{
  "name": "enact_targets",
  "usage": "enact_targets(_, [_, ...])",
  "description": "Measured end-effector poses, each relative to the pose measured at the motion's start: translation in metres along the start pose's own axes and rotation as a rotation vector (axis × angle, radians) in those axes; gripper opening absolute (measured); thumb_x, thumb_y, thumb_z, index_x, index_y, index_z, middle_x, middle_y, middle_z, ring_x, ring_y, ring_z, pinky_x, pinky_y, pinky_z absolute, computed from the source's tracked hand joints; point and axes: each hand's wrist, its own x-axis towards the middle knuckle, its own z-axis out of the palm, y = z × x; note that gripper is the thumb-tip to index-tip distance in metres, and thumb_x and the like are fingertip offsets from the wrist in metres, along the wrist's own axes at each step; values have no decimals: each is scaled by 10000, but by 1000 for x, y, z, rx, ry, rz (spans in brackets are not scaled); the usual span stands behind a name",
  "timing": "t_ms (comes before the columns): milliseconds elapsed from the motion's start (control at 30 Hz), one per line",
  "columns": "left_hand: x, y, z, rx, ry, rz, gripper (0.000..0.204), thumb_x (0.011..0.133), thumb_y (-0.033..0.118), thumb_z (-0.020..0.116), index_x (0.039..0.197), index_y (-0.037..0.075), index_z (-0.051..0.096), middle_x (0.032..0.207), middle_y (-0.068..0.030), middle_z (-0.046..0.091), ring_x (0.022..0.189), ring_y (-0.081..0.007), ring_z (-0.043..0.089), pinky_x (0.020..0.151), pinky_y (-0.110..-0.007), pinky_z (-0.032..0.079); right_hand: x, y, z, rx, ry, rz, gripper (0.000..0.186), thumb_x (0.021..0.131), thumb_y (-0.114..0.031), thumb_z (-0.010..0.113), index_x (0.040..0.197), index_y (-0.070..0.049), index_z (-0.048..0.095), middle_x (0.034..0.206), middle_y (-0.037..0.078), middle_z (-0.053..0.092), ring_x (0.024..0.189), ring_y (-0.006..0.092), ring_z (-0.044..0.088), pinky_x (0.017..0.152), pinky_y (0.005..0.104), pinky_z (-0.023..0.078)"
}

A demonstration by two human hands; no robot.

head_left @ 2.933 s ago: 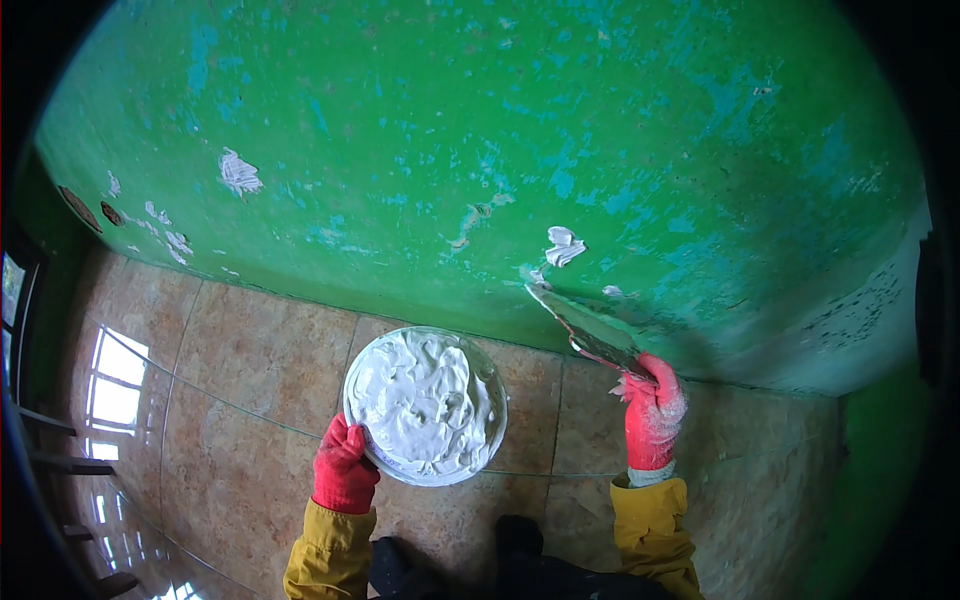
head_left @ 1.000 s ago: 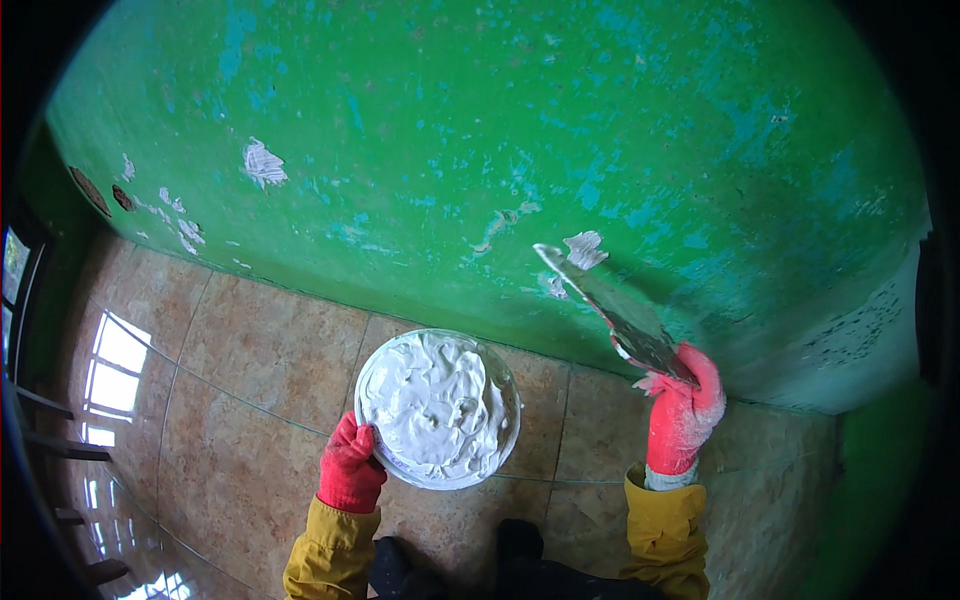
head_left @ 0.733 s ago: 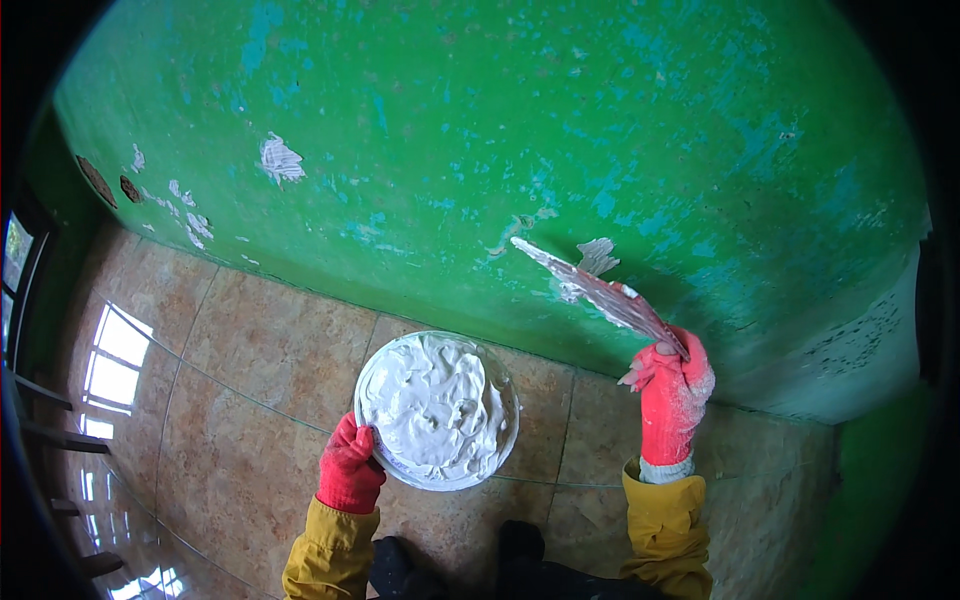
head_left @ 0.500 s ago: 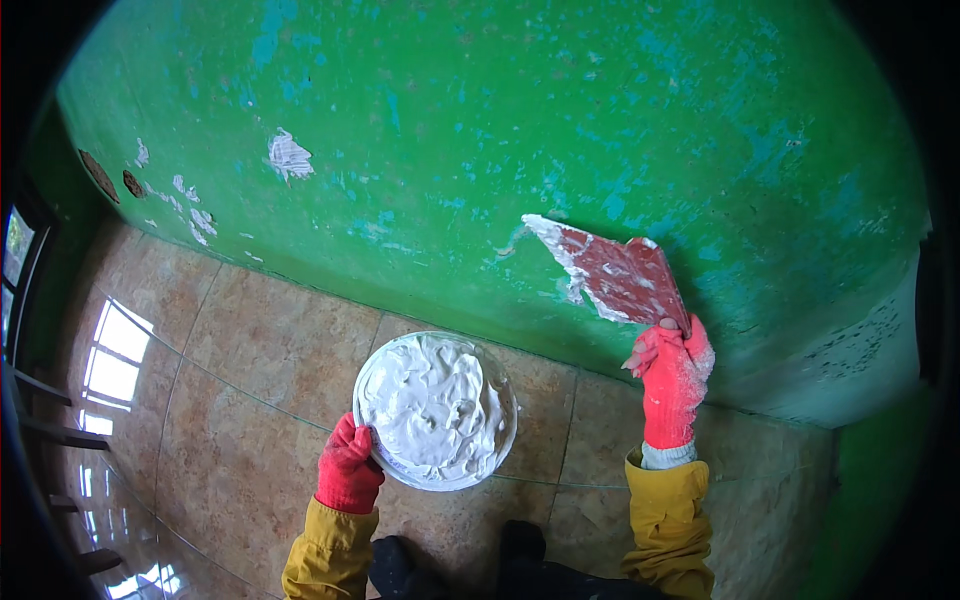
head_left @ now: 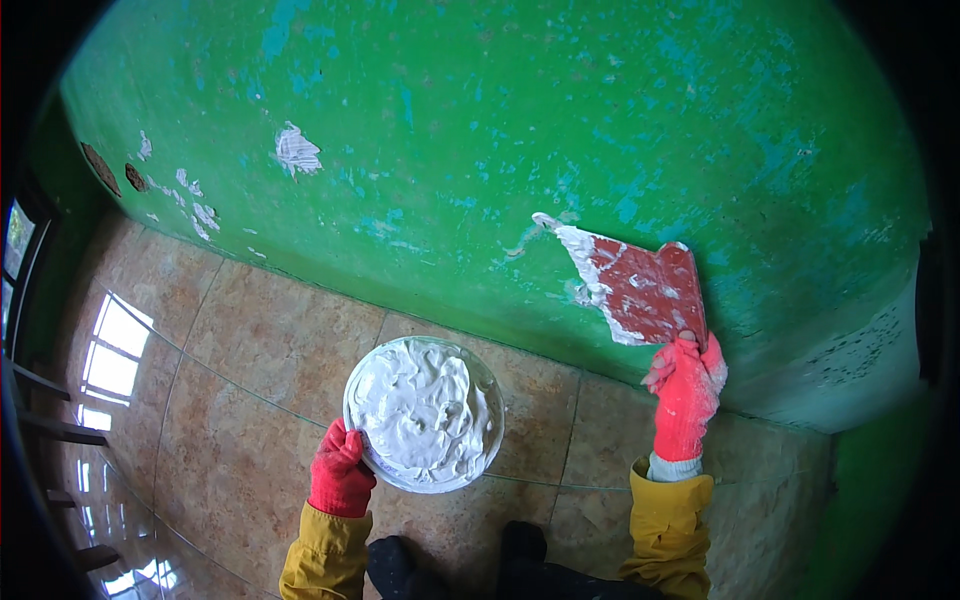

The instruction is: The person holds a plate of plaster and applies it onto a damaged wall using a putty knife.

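Note:
My left hand (head_left: 341, 468), in a red glove, grips the rim of a round tub (head_left: 350, 425) at its left side. White putty (head_left: 425, 410) fills the tub up to the top, its surface swirled. My right hand (head_left: 687, 385), in a pinkish-red glove dusted white, is closed on the lower corner of a flat reddish-brown putty spreader (head_left: 655, 290). Thick putty coats the spreader's left edge, which lies against or very close to the green wall (head_left: 450, 130). A small dab of putty (head_left: 545, 220) sits on the wall by the spreader's upper-left tip.
Blue patches and a whitish smear (head_left: 298, 150) mark the wall, with white spots and brown holes (head_left: 135, 178) at far left. Brown floor tiles (head_left: 270, 350) reflect a window. Dark furniture bars (head_left: 60, 430) stand at the left edge; my dark-shod feet (head_left: 522, 543) are below.
My right hand and the spreader have shifted slightly right and down. A putty dab now shows on the wall at the spreader's tip. The tub has moved a little left.

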Motion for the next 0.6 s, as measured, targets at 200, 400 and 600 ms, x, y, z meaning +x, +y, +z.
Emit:
enact_targets(200, [-1,1,-1,13,22,7,363,824,193,562,1106,-16,467,1087,-106,562,985,-213,534,885,-335,388,-7,-1,3,36,-16,-16,106,827,-89,461,925,-56,479,559,46,482,378,138,445,337,251,353])
enact_targets(400, [-1,3,3,-6,20,15,348,826,182,559,1099,-16,472,1083,-105,564,979,-213,536,881,-333,391,-2,2,16,61,-36,-9,107,832,-109,482,931,-69,483,563,44,480,388,133,443,339,247,347])
enact_targets(600, [-1,3,4,16,31,14,335,825,173,560,1087,-19,478,1075,-106,567,970,-210,539,876,-330,395,0,9,3,41,-18,29,86,834,-114,485,909,-74,483,563,39,478,387,129,439,339,247,341])
